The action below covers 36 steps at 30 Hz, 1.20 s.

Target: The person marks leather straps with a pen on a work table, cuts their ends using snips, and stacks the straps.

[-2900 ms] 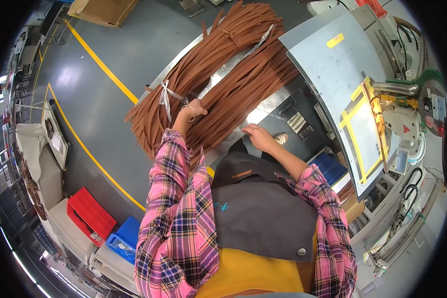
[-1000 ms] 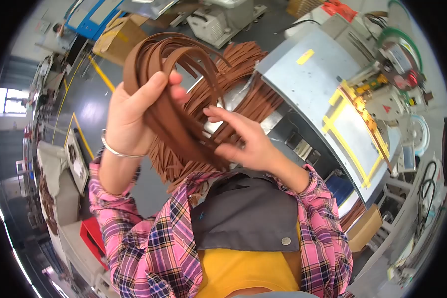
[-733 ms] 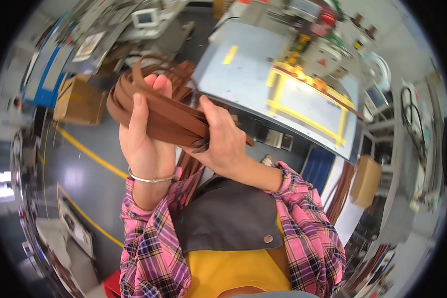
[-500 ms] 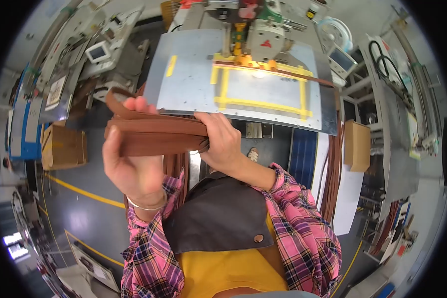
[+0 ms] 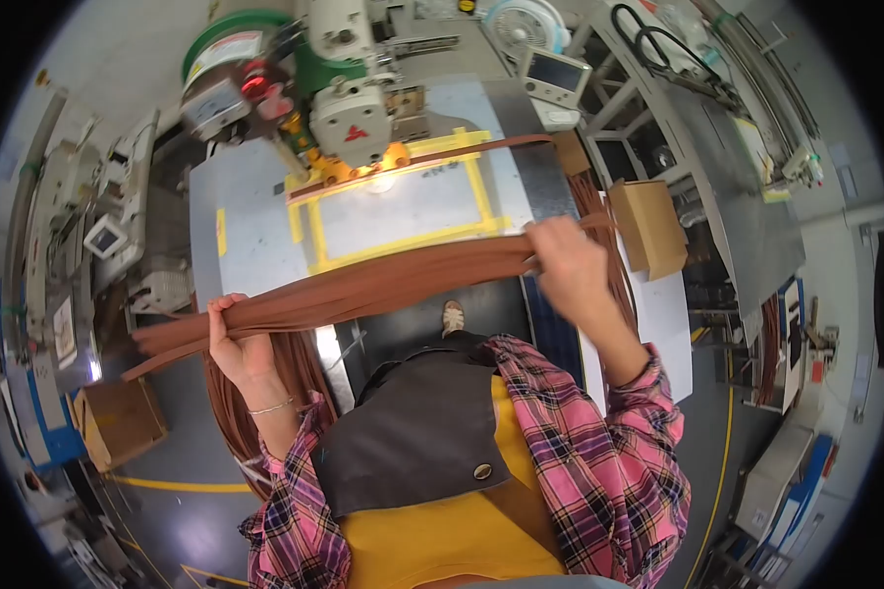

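A long bundle of brown straps (image 5: 393, 277) is stretched sideways between my two hands, in front of the sewing machine (image 5: 352, 128). My left hand (image 5: 241, 344) is closed around the bundle near its left end, where loose strap tips stick out beyond the fingers. My right hand (image 5: 572, 270) is closed on the bundle's right end and slightly blurred. A single brown strap (image 5: 442, 155) lies across the machine's plate (image 5: 255, 231), running under the lit sewing head. Yellow tape (image 5: 403, 251) frames a rectangle on that plate.
More brown straps hang at the left (image 5: 234, 398) and right (image 5: 609, 260) of the table. Cardboard boxes (image 5: 648, 231) stand on both sides. A control screen (image 5: 557, 74) and a small fan (image 5: 524, 27) are at the back right.
The strap bundle was held compactly at the left; now it is stretched out lengthwise. My right hand has moved far to the right. The view has turned, so the machine appears further left.
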Motion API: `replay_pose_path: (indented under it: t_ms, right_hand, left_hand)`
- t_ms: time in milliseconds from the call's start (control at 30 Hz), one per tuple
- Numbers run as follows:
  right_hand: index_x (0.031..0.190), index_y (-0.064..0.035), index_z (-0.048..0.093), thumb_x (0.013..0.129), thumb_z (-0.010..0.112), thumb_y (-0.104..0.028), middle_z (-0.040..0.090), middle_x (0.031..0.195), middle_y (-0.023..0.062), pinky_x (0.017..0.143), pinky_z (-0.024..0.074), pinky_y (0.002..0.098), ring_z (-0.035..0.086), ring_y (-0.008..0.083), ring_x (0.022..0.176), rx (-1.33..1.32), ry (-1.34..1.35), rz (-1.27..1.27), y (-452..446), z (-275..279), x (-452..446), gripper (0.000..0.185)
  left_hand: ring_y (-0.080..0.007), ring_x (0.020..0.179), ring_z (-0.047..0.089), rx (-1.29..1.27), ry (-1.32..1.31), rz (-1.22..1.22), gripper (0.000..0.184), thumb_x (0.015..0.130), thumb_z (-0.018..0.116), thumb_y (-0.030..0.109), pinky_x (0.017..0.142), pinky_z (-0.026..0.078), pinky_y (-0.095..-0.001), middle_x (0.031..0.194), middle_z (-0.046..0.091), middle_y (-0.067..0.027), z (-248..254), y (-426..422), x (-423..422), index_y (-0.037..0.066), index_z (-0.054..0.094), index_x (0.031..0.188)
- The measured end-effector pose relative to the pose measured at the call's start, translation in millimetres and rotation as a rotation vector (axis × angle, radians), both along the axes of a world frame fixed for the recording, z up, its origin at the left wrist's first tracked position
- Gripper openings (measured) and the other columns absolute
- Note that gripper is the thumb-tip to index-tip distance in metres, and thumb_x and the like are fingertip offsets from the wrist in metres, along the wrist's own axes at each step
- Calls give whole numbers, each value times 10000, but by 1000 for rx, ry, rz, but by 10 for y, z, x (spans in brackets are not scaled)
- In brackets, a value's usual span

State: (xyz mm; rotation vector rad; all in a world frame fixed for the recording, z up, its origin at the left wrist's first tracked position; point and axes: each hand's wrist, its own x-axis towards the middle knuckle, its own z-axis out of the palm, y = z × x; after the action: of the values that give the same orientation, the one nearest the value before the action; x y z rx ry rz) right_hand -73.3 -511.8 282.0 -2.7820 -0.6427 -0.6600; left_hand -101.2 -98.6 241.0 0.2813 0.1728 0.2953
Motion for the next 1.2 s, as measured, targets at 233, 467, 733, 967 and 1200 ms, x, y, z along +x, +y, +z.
replay_pose_path:
  t_ms: [233,467,733,967,1200]
  right_hand:
    - [915,-73,580,623,595,10,583,835,41,597,495,324,572,235,797,76,-141,-67,-519,-158,697,304]
    - [818,-48,526,661,594,-97,530,814,80,575,534,323,548,238,850,37,97,164,8,-1944,1261,178]
    - [854,-51,522,671,600,-115,485,844,72,571,539,301,524,222,868,45,95,154,-67,-1999,1239,209]
    - [889,-57,526,693,584,-124,489,863,67,536,555,336,521,221,888,-2,111,63,-321,-2009,1339,216]
    - [870,-63,599,752,562,-101,591,924,104,654,546,365,590,258,936,-190,378,130,-569,-1612,1511,130]
  left_hand:
    - [-230,940,552,-12,127,-49,166,934,498,161,934,447,-385,925,597,-80,-243,-320,502,6,557,929]
    - [-247,955,570,150,206,192,227,961,436,164,946,451,-405,985,616,-102,-1035,958,303,-23,565,971]
    - [-244,982,578,200,418,295,210,943,461,102,942,468,-403,1033,621,-116,-1075,1172,310,-48,564,1047]
    - [-230,876,579,81,361,254,171,939,468,95,893,483,-376,906,612,-105,-1385,1416,561,-30,579,906]
    - [-196,663,527,450,700,395,221,911,525,141,672,502,-350,706,526,-76,-1343,1254,707,19,497,729]
